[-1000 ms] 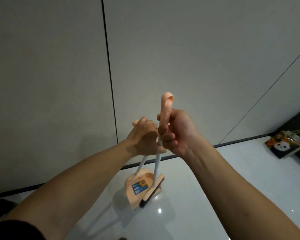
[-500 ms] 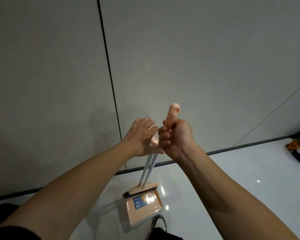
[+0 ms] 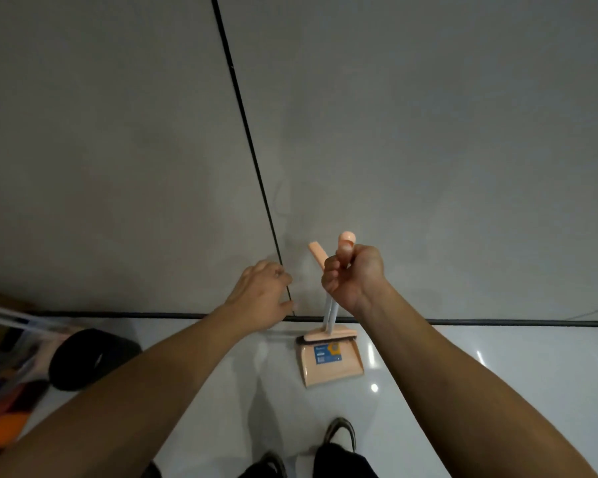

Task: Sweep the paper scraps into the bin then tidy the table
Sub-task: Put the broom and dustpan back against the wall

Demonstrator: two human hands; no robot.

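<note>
A peach dustpan (image 3: 332,365) with a blue label stands on the glossy white floor against the grey wall. A peach broom head (image 3: 328,337) sits at the pan's top edge. Two grey poles rise from them to peach grips. My right hand (image 3: 354,276) grips the upper end of the broom handle (image 3: 345,241). The second peach handle (image 3: 317,253) leans just left of that hand. My left hand (image 3: 261,289) hovers apart from both handles, fingers relaxed, holding nothing.
A black round bin (image 3: 90,360) stands at the lower left beside coloured items and a pale rod (image 3: 11,319). A dark skirting line (image 3: 497,322) runs along the wall's foot. My shoes (image 3: 340,432) show at the bottom.
The broom and dustpan were lowered to stand on the floor by the wall. My left hand let go of its handle and moved left. The view turned left, bringing the bin into sight.
</note>
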